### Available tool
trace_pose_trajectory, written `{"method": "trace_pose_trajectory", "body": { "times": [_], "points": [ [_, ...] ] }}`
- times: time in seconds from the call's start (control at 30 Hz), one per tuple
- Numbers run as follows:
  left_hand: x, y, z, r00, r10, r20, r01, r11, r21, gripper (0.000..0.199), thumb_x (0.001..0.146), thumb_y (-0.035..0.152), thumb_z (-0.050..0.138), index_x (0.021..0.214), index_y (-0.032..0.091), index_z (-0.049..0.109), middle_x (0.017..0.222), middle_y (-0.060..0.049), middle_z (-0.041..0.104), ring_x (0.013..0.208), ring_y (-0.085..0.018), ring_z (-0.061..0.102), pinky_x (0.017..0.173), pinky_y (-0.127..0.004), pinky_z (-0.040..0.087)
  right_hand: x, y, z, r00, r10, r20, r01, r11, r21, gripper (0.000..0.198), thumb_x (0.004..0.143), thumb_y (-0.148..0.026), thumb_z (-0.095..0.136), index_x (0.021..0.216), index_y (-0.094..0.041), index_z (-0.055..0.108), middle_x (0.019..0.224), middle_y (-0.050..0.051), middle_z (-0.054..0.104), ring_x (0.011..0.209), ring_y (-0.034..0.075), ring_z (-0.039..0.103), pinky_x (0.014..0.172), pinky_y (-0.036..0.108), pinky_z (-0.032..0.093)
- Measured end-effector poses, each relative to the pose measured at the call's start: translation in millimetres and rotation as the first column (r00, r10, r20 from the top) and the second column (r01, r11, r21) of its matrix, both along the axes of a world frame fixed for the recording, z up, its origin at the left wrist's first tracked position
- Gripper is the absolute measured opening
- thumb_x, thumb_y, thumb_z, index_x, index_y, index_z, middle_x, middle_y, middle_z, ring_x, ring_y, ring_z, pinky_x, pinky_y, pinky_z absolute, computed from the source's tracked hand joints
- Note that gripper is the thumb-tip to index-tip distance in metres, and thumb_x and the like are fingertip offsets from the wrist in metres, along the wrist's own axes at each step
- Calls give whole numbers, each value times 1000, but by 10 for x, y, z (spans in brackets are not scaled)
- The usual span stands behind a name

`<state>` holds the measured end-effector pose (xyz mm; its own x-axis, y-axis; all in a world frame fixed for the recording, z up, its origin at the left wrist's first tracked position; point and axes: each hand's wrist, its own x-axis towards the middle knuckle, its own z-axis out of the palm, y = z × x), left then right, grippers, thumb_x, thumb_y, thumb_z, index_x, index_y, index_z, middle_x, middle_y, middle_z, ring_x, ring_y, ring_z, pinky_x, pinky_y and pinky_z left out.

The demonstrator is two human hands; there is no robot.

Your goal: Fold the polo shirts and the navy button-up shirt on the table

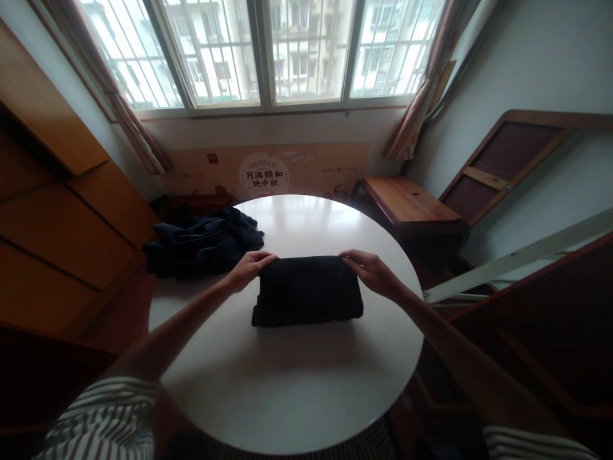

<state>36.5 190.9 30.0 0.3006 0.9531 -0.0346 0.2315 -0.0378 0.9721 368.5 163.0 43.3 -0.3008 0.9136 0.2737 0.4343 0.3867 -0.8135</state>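
A black folded piece of clothing (310,292) forms a neat rectangle over the middle of the round white table (287,383). My left hand (249,268) pinches its far left corner between thumb and fingers. At the far right corner, my right hand (368,268) grips the cloth the same way. The exact kind of garment cannot be made out in its folded state. Beyond my left hand, a crumpled heap of dark navy clothing (205,239) lies on the table's left far edge and hangs a little over it.
A low wooden stand (407,199) is beyond the table on the right, near a leaning wooden frame (507,160). Orange-brown cabinets (71,243) line the left side. Behind the table are a printed banner (191,169) and barred windows (306,57) with curtains.
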Motion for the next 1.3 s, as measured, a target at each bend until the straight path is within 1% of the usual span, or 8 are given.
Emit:
{"method": "trace_pose_trajectory", "body": {
  "times": [0.1,0.3,0.4,0.57,0.63,0.8,1.0,1.3],
  "points": [
    [-3,208,-227,996,83,-16,-83,995,-61,51,66,60,76,82,12,76,73,-7,72,63,-16,61,54,-24,44,-51,262,-191,1000,3,-3,-3,999,-46,34,89,-43,54,97,-15,71,94,9,74,87,24,68,80,37,54],
    [-55,361,-485,977,179,-118,-171,982,78,50,64,59,76,84,13,76,73,-7,71,63,-17,61,57,-25,42,-63,502,-389,998,30,51,-26,996,-82,38,88,-50,51,85,-17,69,86,8,73,85,24,66,81,37,51],
    [-49,392,-467,963,201,-178,-179,975,130,52,66,61,75,84,13,75,72,-7,71,64,-18,62,58,-26,44,-88,490,-362,994,-52,93,59,995,-77,43,92,-53,44,85,-17,66,86,9,71,84,23,65,78,35,50],
    [-121,235,-393,933,210,-291,-179,975,132,64,62,61,80,106,15,70,91,-9,72,69,-19,65,60,-26,50,-150,128,-188,911,-283,300,296,955,2,58,83,-65,59,114,-16,57,62,0,59,60,20,59,61,31,44],
    [-173,157,-389,930,216,-298,-182,974,137,70,59,58,84,113,16,67,96,-11,71,68,-18,66,60,-28,51,-187,-36,-134,914,-259,313,265,964,24,61,77,-63,67,115,-17,53,58,-4,55,55,19,56,57,29,41],
    [-204,114,-417,960,233,-154,-210,966,153,65,59,53,85,107,14,68,99,-13,70,73,-21,68,67,-34,54,-215,-142,-135,979,-92,179,109,991,-83,49,81,-49,65,117,-19,49,56,-7,51,52,14,49,50,25,36],
    [-193,119,-448,971,238,-35,-235,970,65,59,58,49,86,103,14,69,102,-12,70,77,-20,68,71,-34,55,-80,-65,-230,995,-7,-96,-23,952,-307,46,80,-51,64,109,-20,47,54,-11,45,47,11,45,43,21,35],
    [-145,105,-450,966,258,8,-258,965,45,60,57,50,86,101,14,68,99,-9,67,72,-16,64,68,-30,51,-205,-254,-132,978,-161,129,182,969,-170,45,80,-57,64,100,-22,44,48,-8,50,44,14,47,44,23,32]
  ]
}}
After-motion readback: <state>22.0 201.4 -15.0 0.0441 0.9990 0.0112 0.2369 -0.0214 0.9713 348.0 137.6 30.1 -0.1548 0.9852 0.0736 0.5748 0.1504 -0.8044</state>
